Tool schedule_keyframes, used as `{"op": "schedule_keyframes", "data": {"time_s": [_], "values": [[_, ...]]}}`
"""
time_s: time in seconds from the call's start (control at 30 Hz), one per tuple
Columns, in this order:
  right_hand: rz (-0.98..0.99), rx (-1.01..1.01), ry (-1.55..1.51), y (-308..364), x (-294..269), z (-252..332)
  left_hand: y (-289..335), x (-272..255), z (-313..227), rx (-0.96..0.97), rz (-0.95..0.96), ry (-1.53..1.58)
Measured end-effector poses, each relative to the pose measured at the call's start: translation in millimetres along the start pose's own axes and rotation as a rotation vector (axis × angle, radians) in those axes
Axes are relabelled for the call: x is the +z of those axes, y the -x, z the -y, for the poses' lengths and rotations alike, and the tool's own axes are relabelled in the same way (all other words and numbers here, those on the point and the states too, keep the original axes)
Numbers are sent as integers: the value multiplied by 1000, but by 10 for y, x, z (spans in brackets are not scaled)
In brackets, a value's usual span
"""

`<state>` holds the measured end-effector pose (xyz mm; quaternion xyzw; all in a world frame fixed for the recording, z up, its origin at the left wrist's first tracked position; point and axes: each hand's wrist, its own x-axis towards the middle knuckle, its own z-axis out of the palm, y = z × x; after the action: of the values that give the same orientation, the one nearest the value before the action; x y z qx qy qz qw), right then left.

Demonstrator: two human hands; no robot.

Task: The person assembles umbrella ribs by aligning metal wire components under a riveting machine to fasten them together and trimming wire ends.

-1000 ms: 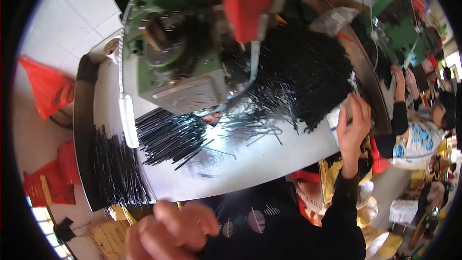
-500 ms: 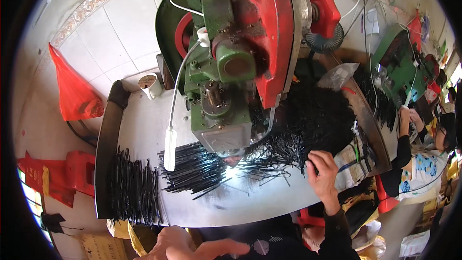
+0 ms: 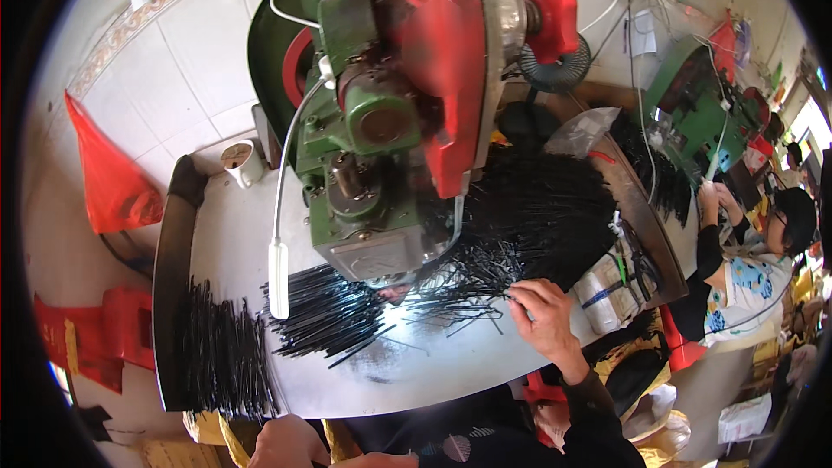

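Observation:
My right hand (image 3: pixel 546 322) is at the right side of the metal table (image 3: pixel 433 386), with thumb and fingers curled together at the edge of a tangle of thin black strips (image 3: pixel 475 276). Its fingertips close on the end of a strip there; how many they hold is hidden. At the lower edge, my left hand (image 3: pixel 290 444) shows only partly, its fingers mostly cut off by the frame. Over the table stands a green and red machine (image 3: pixel 373 121), its head above the strips. Under a lamp (image 3: pixel 278 282), a bundle of black strips (image 3: pixel 321 312) fans out.
Another bundle of black strips (image 3: pixel 221 355) lies at the table's left end, by a raised dark rim (image 3: pixel 171 295). A white mug (image 3: pixel 243 163) is at the back left. On the right are a wrapped package (image 3: pixel 607 295) and a fan (image 3: pixel 555 68). A co-worker (image 3: pixel 737 273) sits farther right.
The whole view has shifted, with the machine and table now farther left and slightly lower. My right hand has moved left along the strips toward the machine. My left hand has sunk lower at the bottom edge.

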<state>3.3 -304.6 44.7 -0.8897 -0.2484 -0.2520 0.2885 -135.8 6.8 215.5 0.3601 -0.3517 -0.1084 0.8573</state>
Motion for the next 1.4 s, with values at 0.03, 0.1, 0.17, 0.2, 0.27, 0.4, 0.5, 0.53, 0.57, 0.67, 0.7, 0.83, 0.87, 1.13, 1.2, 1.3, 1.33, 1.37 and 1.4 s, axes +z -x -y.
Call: {"op": "schedule_keyframes", "data": {"time_s": [0.03,0.1,0.17,0.2,0.27,0.4,0.5,0.53,0.57,0.67,0.7,0.83,0.87,1.13,1.2,1.3,1.33,1.37,1.4], "values": [[-1,14,21,34,-6,-38,-46,-93,38,-7,30,19],[2,-50,-34,-38,39,34,1,66,-2,24,22,-52],[17,-64,-43,-2,66,58,36,135,-4,47,27,-105],[40,-58,-41,6,91,58,36,120,-4,56,35,-124],[55,-62,-50,-17,119,64,32,90,1,71,30,-153],[72,-76,-79,-105,134,120,-6,47,22,91,-17,-179],[88,-84,-96,-82,151,112,-48,68,6,103,-28,-187],[89,-84,-95,-63,147,99,-66,87,-17,82,-46,-196],[90,-90,-99,-51,176,106,-78,107,-60,62,-72,-213],[107,-130,-107,-43,228,118,-115,178,-175,7,-144,-266],[117,-132,-116,-59,243,118,-124,190,-189,-9,-169,-285],[182,-130,-139,-3,264,177,-118,133,-17,219,-182,-162],[188,-124,-144,4,266,180,-91,71,-27,169,-134,-101],[213,-155,-169,-18,314,281,-221,170,3,214,-369,-75],[226,-130,-182,12,310,256,-144,-266,225,1102,680,275],[179,-104,-217,-99,237,269,33,-185,107,657,101,0],[166,-106,-281,-198,139,284,-20,24,143,679,-302,-36],[140,-144,-329,-270,56,314,45,52,79,496,-280,-14],[123,-198,-378,-376,-25,407,152,67,-5,333,-267,11]]}}
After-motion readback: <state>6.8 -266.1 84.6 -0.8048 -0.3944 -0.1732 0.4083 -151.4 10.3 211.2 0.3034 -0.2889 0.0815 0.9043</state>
